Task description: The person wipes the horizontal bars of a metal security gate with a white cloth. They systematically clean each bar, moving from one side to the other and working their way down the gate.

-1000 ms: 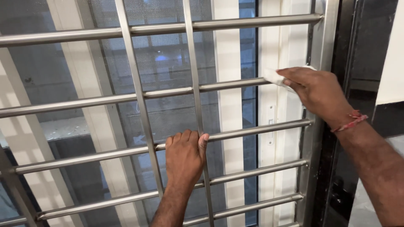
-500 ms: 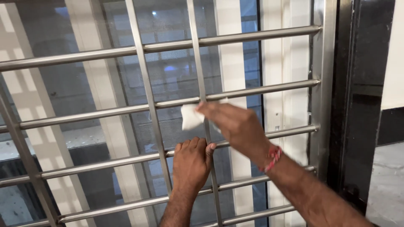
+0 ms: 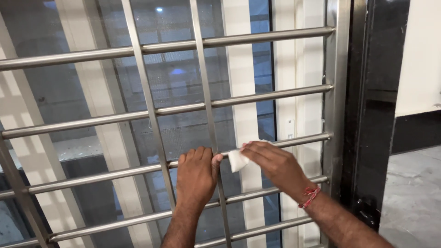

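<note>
Left hand (image 3: 196, 177) grip wrapped around the steel grille bar (image 3: 115, 172), fingers curled over it. Right hand (image 3: 274, 166) grip pinches a white cloth (image 3: 237, 160), pressed to that bar just right of the left grip.

Dark glass (image 3: 82, 92) is seen behind the bars, with pale columns (image 3: 241, 115) reflected. A black door frame (image 3: 376, 92), a white wall (image 3: 420, 55) and a grey floor (image 3: 411, 193) are shown at right.
</note>
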